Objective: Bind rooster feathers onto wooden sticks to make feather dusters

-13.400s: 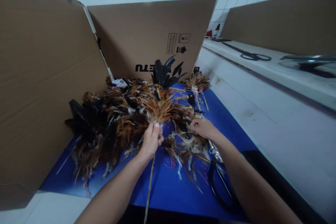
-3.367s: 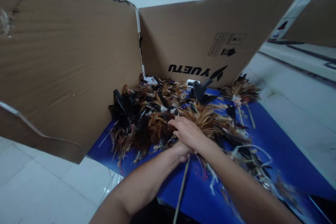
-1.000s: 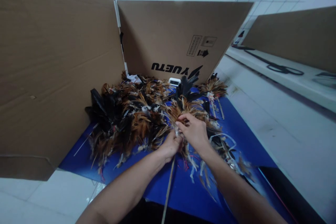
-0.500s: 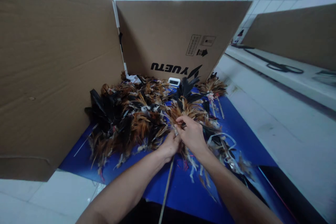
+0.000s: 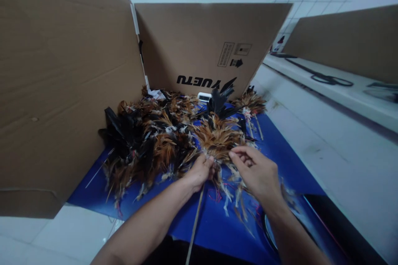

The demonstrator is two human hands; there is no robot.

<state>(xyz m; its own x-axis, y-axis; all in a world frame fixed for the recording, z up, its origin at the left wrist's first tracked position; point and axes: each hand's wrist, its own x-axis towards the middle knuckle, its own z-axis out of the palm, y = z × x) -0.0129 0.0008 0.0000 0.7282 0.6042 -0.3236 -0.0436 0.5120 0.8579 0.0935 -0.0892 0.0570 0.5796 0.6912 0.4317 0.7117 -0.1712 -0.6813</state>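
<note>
Grips the duster (image 5: 219,134) at the centre of the frame with the left hand (image 5: 201,170), closed around it where the stick (image 5: 195,228) runs down to the bottom edge. Holds the right hand (image 5: 259,174) just to the right, with thumb and forefinger together; cannot tell whether on anything. Reaches over a blue table (image 5: 289,161), with a feather pile (image 5: 161,145) at left of centre.

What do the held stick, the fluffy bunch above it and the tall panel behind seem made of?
Stick: probably wood or cane, unpolished; it looks slim, pale brown and dull.
Bunch: feathers, dark at the top, tawny below; many separate, tapering tips show.
Panel: likely cardboard, matte; plain brown with black box-style printing.
</note>
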